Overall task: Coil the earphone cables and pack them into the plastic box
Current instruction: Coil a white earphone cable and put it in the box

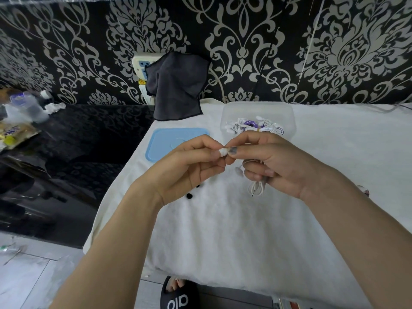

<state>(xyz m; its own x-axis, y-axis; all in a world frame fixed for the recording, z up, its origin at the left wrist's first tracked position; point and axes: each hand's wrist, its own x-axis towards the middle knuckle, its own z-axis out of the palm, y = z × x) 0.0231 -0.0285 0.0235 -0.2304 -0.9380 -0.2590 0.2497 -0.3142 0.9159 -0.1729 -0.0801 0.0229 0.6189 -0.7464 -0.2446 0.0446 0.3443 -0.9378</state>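
You worked over a white towel (223,219) spread across the table, with the patterned black wall behind it and a dark cloth (176,85) hanging over a wall socket.

At the towel's far edge stood the clear plastic box (287,112), open, and inside it lay several white and purple earphone sets (254,126) already bundled. Its blue lid (162,139) lay flat on the towel just to the left of the box, so the closing had not been done.

Both of your hands were raised above the towel, near the box and touching each other at the fingertips. Your right hand (272,163) had its lower fingers curled round a white earphone cable (256,187), gathered into a small hank whose loops hung out below your palm, while its thumb and forefinger pinched a small white piece at the top. Your left hand (189,166) pinched that same white piece from the other side; whether it was an earbud or a tie I could not tell.

By my reading you were finishing this coil: it wanted securing and dropping into the box.

Smallest of all, two or three little black bits (190,195) lay on the towel under your left wrist, too small to identify.
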